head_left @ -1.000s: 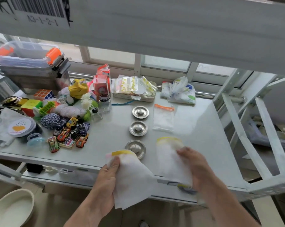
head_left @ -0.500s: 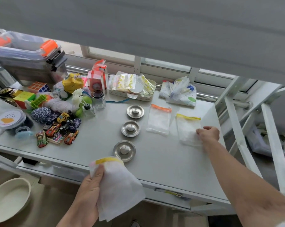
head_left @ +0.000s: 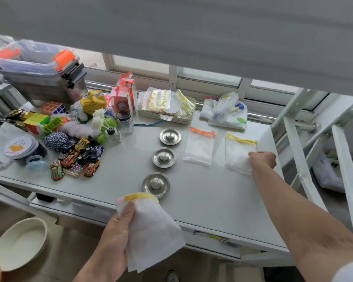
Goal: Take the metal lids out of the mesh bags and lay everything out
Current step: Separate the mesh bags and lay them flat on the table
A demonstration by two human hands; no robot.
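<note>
Lids sit in a tidy column down the middle of the surface (head_left: pixel 212 196): far metal lid (head_left: pixel 170 136), middle metal lid (head_left: pixel 164 157) and near metal lid (head_left: pixel 156 184), each knob up and apart from its neighbours. To their right I see the orange-topped mesh bag (head_left: pixel 199 148) lying flat, and just beside it the yellow-topped mesh bag (head_left: pixel 237 154), also flat. My right hand (head_left: pixel 262 159) rests on that bag's right lower edge, fingers curled down onto the mesh, though I cannot tell whether they pinch it or only press it. My left hand (head_left: pixel 115 237) is out in front of the near edge of the surface, fingers closed around a third mesh bag (head_left: pixel 151 226) with a yellow band at its mouth; it hangs limp and white from my grip, its top just overlapping the near lid in my view. On the left side a jumble of toy cars (head_left: pixel 78 159), puzzle cubes (head_left: pixel 53 107) and a ball of string (head_left: pixel 56 140) crowds the surface, and a tray of packets (head_left: pixel 167 106) stands at the back.
</note>
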